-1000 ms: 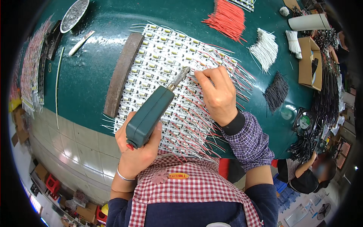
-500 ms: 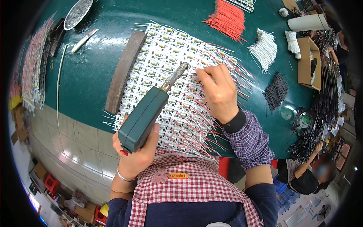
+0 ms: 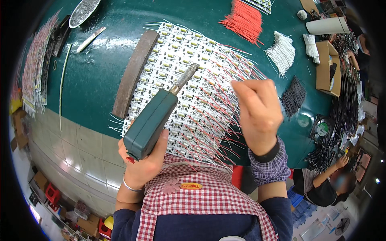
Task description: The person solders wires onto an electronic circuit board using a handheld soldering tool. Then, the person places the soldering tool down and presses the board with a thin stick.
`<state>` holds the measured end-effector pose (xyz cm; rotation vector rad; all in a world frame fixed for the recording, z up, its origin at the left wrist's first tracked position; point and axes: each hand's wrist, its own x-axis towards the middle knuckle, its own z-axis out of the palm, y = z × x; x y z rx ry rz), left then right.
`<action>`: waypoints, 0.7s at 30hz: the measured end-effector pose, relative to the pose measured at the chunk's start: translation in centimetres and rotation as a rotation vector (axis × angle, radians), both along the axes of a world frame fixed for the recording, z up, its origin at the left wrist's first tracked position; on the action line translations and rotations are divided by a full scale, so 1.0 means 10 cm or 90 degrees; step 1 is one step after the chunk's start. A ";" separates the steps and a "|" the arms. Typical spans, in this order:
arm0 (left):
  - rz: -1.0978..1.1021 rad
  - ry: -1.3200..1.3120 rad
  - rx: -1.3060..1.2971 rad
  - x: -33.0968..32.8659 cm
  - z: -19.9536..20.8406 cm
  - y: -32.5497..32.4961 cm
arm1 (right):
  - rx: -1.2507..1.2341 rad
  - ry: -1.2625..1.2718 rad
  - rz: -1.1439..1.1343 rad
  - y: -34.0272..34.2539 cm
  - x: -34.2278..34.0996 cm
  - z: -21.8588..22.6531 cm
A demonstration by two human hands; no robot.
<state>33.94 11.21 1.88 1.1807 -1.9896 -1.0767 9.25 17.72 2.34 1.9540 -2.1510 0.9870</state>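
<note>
Left hand gripped a soldering gun over circuit boards, seemingly between joints; right hand pinched (contents unclear), next likely needing careful aim.

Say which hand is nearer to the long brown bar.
Left. The left hand, gripping the green tool, is below the lower end of the brown bar; the right hand is farther away, across the circuit boards, near their right edge.
</note>
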 end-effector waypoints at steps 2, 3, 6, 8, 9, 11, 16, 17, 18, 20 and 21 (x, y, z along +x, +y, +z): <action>-0.054 -0.040 -0.077 0.04 -0.02 -0.02 | 0.000 -0.007 0.020 -0.09 0.04 -0.16; -0.102 -0.087 -0.156 0.07 -0.03 -0.03 | -0.002 -0.025 0.037 -0.14 0.07 -0.28; -0.015 0.013 0.055 0.01 0.04 -0.02 | 0.001 -0.038 0.051 -0.14 0.08 -0.52; -0.040 0.009 0.025 0.07 -0.02 -0.02 | 0.003 -0.040 0.051 -0.14 0.10 -0.56; -0.067 0.006 -0.006 0.08 -0.04 -0.03 | 0.008 -0.037 0.049 -0.14 0.11 -0.55; -0.052 0.033 0.022 0.07 -0.04 -0.03 | 0.014 -0.035 0.048 -0.14 0.13 -0.56; -0.067 0.054 0.031 0.06 -0.05 -0.06 | 0.018 -0.019 0.052 -0.14 0.14 -0.58; -0.059 0.052 0.051 0.04 -0.04 -0.05 | 0.019 -0.019 0.052 -0.14 0.14 -0.57; -0.051 0.049 0.070 0.03 -0.03 -0.05 | 0.016 -0.017 0.053 -0.15 0.14 -0.57; -0.065 0.027 0.057 0.03 -0.02 -0.06 | 0.014 -0.016 0.054 -0.15 0.14 -0.57; -0.078 0.005 0.044 0.03 -0.02 -0.06 | 0.019 -0.012 0.054 -0.14 0.14 -0.57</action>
